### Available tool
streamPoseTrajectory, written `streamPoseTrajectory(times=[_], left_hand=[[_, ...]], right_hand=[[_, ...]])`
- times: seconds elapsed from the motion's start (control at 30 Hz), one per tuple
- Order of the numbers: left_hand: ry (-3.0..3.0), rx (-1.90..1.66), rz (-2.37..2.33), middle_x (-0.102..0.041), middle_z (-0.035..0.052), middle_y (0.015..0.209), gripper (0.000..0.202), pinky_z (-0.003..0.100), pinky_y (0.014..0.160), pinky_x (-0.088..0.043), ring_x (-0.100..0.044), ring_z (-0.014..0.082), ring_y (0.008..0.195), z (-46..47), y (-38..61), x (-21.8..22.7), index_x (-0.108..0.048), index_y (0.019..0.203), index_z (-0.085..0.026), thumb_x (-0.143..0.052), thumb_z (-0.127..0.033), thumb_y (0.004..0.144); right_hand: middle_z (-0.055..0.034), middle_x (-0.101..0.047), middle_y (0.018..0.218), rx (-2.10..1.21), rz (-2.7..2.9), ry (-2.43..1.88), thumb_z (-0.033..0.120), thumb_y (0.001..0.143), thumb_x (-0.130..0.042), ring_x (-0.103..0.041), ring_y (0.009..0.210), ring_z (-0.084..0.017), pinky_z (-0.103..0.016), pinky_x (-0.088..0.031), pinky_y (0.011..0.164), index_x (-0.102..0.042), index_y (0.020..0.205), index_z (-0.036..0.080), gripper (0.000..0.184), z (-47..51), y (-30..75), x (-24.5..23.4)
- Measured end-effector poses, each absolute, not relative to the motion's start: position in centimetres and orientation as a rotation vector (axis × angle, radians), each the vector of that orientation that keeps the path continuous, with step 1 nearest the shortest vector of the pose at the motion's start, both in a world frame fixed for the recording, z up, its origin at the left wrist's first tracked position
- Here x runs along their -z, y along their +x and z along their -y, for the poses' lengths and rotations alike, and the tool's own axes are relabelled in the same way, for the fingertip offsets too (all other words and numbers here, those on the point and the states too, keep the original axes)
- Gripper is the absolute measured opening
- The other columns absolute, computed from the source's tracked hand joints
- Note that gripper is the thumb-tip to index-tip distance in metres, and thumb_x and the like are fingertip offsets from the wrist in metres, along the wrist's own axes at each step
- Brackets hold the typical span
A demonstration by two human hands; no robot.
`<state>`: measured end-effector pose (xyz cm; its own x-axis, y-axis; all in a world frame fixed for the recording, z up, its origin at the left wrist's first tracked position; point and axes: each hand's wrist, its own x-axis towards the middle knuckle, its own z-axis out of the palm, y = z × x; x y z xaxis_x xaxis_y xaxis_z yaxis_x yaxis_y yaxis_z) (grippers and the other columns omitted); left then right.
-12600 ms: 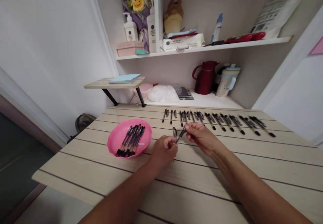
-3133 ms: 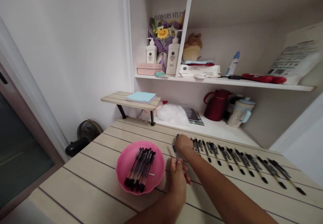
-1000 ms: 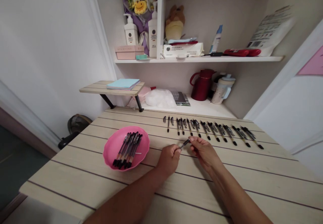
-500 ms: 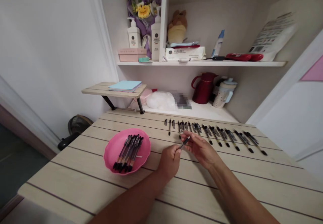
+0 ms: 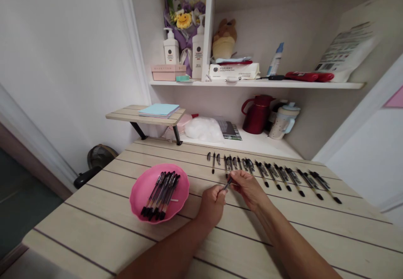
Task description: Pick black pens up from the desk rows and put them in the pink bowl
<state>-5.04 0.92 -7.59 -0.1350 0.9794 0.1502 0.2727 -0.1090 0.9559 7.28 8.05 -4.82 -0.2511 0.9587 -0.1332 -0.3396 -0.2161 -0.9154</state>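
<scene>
My left hand (image 5: 214, 202) is closed around a dark, slim pen (image 5: 227, 183) above the middle of the table. The fingers of my right hand (image 5: 247, 185) pinch the far end of that same pen, and they hide its tip. Left of my hands, a pink scalloped bowl (image 5: 138, 185) holds several capped black pens (image 5: 162, 193) lying side by side, with a small white stick (image 5: 174, 200) next to them. Beyond my right hand, uncapped pens (image 5: 292, 181) and loose dark caps (image 5: 218, 158) lie in a row across the table.
The wooden table (image 5: 110, 228) has dark grooves. At its back left stands a small raised shelf (image 5: 126, 114) with blue paper (image 5: 159, 110). Behind are a clear plastic bag (image 5: 204, 130), a red jug (image 5: 256, 117) and a light tumbler (image 5: 282, 122), below a wall shelf (image 5: 267, 85).
The fingers of my right hand have closed on the pen's far end, where they were partly spread before. My left hand keeps its grip. The camera view has shifted slightly.
</scene>
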Motion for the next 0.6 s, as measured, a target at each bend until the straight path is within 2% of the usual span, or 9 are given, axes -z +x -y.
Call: streamPoseTrajectory(times=[0.13, 0.23, 0.3, 0.47, 0.6], left_hand=[[1.405, -1.296, -1.453, -0.048, -0.0024, 0.056, 0.024, 0.021, 0.053, -0.031, -0.042, 0.0107, 0.054, -0.98, -5.03, 7.66, -0.061, 0.079, -0.014, -0.041, -0.026, 0.079], [1.413, -1.295, -1.448, -0.048, -0.0021, 0.057, 0.024, 0.021, 0.053, -0.031, -0.043, 0.0108, 0.055, -1.00, -5.03, 7.74, -0.061, 0.080, -0.014, -0.040, -0.026, 0.079], [1.415, -1.290, -1.456, -0.048, -0.0020, 0.057, 0.024, 0.021, 0.053, -0.031, -0.043, 0.0108, 0.055, -1.01, -5.05, 7.80, -0.062, 0.081, -0.014, -0.040, -0.026, 0.079], [1.418, -1.280, -1.456, -0.049, -0.0021, 0.058, 0.024, 0.021, 0.053, -0.032, -0.044, 0.0108, 0.056, -1.03, -5.08, 7.92, -0.061, 0.081, -0.014, -0.040, -0.025, 0.079], [1.433, -1.260, -1.454, -0.048, -0.0023, 0.057, 0.024, 0.021, 0.053, -0.031, -0.043, 0.0107, 0.055, -0.90, -5.06, 7.79, -0.061, 0.081, -0.014, -0.040, -0.026, 0.080]], right_hand=[[-0.0039, -0.066, 0.081, -1.787, 1.017, -0.851, 0.040, 0.058, -0.075, -0.059, 0.069, -0.015, -0.027, -0.047, 0.059, -0.065, 0.077, 0.020, 0.030, -8.14, 7.54, 4.77], [-0.0020, -0.064, 0.071, -1.710, 1.017, -0.878, 0.033, 0.050, -0.080, -0.056, 0.060, -0.013, -0.025, -0.046, 0.056, -0.061, 0.064, 0.018, 0.028, -8.17, 7.66, 4.83], [-0.0008, -0.062, 0.065, -1.674, 1.020, -0.933, 0.033, 0.050, -0.080, -0.053, 0.057, -0.011, -0.023, -0.044, 0.053, -0.059, 0.060, 0.017, 0.029, -8.15, 7.70, 4.82], [-0.0031, -0.066, 0.080, -1.783, 1.057, -0.852, 0.036, 0.054, -0.078, -0.058, 0.070, -0.013, -0.025, -0.046, 0.062, -0.065, 0.074, 0.018, 0.029, -8.21, 7.80, 4.71], [0.0011, -0.062, 0.064, -1.634, 1.046, -0.958, 0.032, 0.049, -0.081, -0.051, 0.055, -0.008, -0.021, -0.042, 0.054, -0.059, 0.058, 0.016, 0.028, -8.37, 7.61, 4.92]])
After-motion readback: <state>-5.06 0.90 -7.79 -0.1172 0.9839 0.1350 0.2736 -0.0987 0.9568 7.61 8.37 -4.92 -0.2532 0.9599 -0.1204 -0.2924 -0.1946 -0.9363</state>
